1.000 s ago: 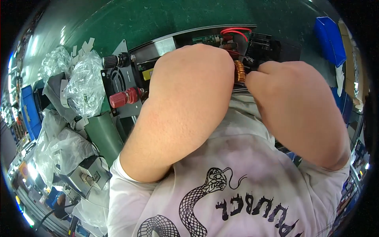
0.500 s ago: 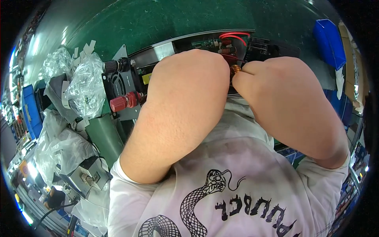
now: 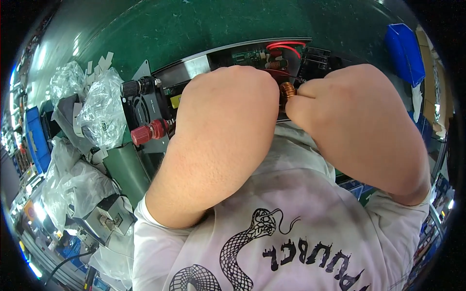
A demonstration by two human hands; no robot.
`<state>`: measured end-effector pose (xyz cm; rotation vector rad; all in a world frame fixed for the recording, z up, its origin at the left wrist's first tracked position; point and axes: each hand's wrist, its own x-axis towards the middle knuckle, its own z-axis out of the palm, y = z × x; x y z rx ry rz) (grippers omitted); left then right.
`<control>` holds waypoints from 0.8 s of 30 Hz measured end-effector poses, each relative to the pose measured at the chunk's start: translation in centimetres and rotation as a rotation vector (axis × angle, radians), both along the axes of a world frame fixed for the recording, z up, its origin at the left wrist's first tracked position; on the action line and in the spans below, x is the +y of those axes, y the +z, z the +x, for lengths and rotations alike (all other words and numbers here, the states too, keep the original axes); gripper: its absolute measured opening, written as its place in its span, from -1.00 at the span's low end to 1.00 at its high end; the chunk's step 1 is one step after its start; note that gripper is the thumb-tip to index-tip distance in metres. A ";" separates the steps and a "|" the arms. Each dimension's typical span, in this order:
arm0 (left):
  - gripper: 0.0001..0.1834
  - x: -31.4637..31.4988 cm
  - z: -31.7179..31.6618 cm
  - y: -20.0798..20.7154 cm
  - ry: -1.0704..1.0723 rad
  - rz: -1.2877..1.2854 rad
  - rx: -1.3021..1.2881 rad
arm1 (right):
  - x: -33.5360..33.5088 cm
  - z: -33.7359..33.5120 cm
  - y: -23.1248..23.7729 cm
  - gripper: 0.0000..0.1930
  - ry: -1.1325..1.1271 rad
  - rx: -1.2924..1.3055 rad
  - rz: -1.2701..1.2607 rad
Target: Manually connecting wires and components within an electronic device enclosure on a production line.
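Note:
An open electronic unit in a long metal case lies under both my hands. Its left end panel carries a black terminal knob, a red terminal knob and a round fan grille. My left hand is over the middle of the case, its fingers hidden beneath the back of the hand. Near the case's right part, my right hand is closed, thumb against the curled forefinger; what it holds is hidden. Just left of that thumb shows a copper-wound coil. Red wires loop above a circuit board.
Clear plastic bags and white paper pieces are heaped at the left, beside a green cylinder and a box-shaped metal part. A blue bin stands at the far right, next to cardboard. The bench top is green.
The unit's left end has shifted slightly left. My left hand has moved a little left and down. More of the copper coil shows between my hands.

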<state>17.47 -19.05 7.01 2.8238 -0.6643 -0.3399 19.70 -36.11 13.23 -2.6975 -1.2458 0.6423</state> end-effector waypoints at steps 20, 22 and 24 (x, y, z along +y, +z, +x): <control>-0.85 0.1 0.0 0.1 0.008 -0.006 0.024 | -0.6 -0.7 -2.1 -0.92 0.116 -0.068 -0.163; -0.86 0.2 -0.1 0.1 0.025 0.021 0.018 | -0.9 -0.6 -2.3 -0.92 0.092 -0.047 -0.127; -0.86 0.0 -0.1 0.1 0.028 0.014 0.019 | -1.9 -0.4 -2.8 -0.89 0.093 -0.147 0.085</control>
